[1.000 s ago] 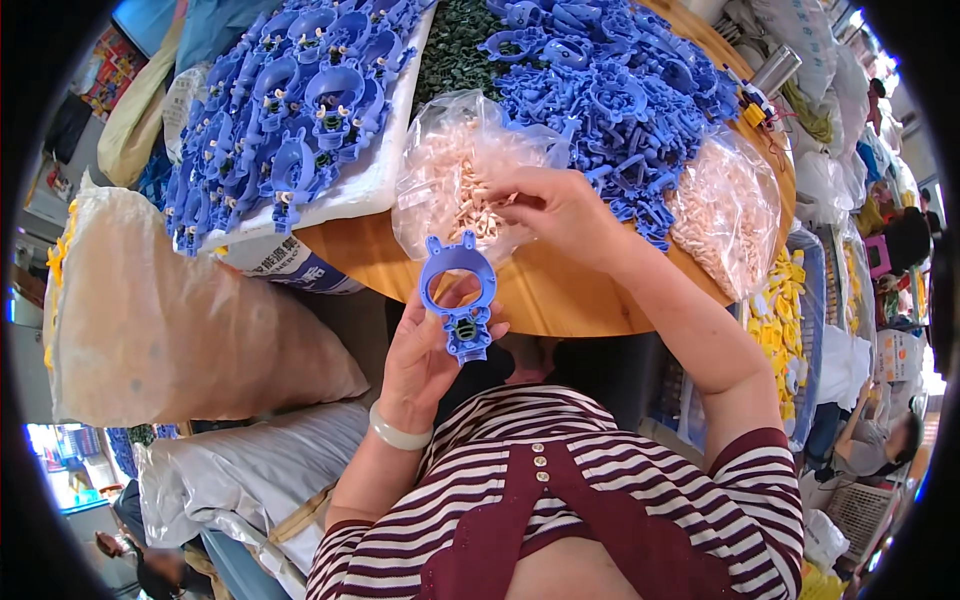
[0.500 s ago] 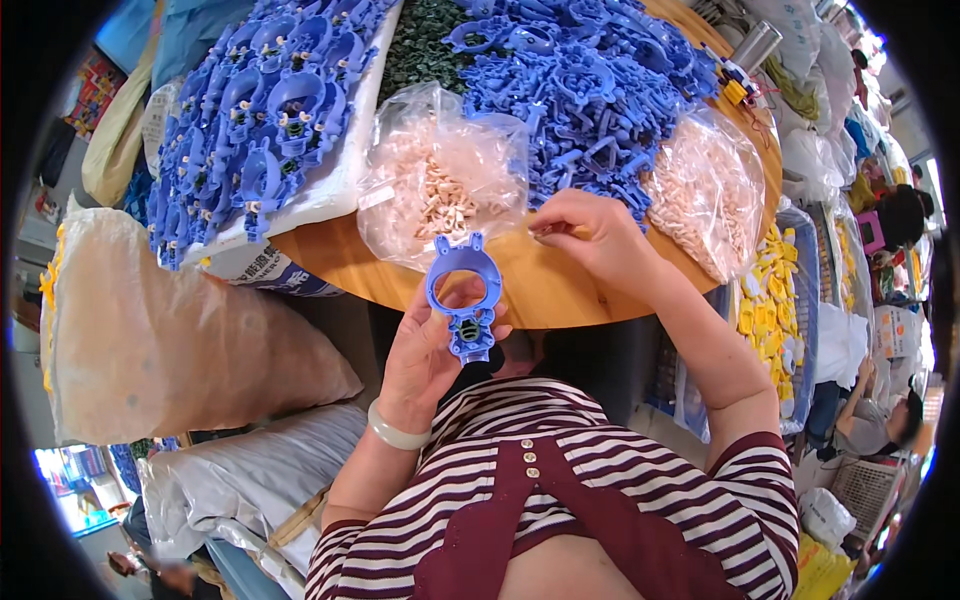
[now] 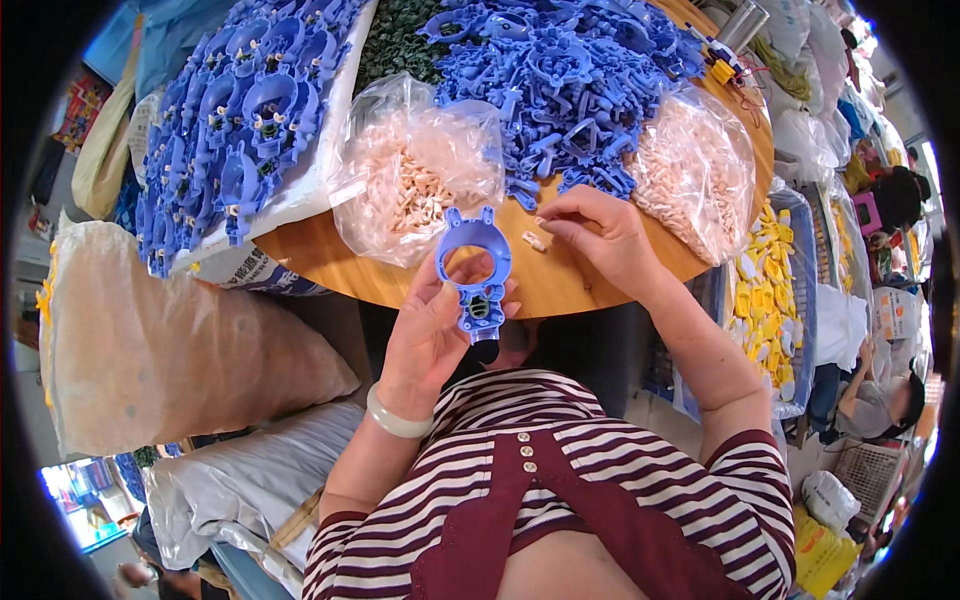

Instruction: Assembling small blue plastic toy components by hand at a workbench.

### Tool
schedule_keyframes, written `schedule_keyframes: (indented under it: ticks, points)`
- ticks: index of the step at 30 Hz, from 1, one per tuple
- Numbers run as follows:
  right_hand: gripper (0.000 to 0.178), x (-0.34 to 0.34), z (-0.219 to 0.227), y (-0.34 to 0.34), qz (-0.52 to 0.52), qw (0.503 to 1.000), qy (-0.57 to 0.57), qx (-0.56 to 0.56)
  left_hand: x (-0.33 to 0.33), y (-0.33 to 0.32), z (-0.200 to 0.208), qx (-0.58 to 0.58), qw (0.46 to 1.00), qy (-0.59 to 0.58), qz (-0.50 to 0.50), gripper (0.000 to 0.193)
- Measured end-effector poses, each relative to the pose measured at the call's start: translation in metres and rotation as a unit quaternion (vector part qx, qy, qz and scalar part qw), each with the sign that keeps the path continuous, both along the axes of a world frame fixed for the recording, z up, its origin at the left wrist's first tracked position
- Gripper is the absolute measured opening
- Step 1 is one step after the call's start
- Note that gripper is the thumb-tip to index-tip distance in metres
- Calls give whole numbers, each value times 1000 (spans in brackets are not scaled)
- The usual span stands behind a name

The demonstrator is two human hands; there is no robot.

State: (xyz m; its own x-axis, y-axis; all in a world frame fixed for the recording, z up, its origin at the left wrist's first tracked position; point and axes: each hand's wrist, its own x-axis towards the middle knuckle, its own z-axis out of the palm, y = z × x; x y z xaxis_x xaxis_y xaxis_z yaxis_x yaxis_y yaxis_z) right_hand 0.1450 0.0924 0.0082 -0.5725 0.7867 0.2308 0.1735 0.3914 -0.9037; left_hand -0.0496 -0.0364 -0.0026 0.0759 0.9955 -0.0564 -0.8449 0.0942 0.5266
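Observation:
My left hand (image 3: 432, 325) grips a blue plastic ring-shaped part (image 3: 474, 285) with two ear-like tabs on top. A dark green piece (image 3: 480, 306) sits in its lower section. My right hand (image 3: 605, 235) is over the table edge, thumb and forefinger brought together; whatever is between the tips is too small to make out. A small cream plastic piece (image 3: 534, 241) lies on the wood just below those fingertips. Beyond the left hand stands an open clear bag of cream pieces (image 3: 420, 185).
A heap of loose blue parts (image 3: 560, 90) covers the table (image 3: 340, 275), with dark green pieces (image 3: 400, 45) beside it. Finished-looking blue assemblies (image 3: 240, 110) lie on a white board at left. Another bag of cream pieces (image 3: 695, 170) and a crate of yellow parts (image 3: 765, 300) are at right.
A cream piece now shows on the table beneath my right fingertips. The blue part in my left hand has shifted slightly right and down relative to the bag; the view has moved a little.

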Motion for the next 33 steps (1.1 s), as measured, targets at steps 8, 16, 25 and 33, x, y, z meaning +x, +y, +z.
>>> schedule_keyframes:
  ticks: [8, 16, 25, 33]
  points:
    - [16, 2, 24, -21, -12, 985, 101, -140, 7, 10, -3, 6, 1000, -5, -23, 57]
    - [18, 6, 31, -36, 58, 994, 82, -52, 13, 14, -5, 1, 999, -21, -27, 60]
    - [17, 3, 30, -42, 38, 991, 99, -83, 12, 13, -4, -2, 999, -21, -38, 60]
    - [18, -1, 34, -42, 41, 995, 38, 88, 13, 13, -2, -6, 999, -23, -40, 58]
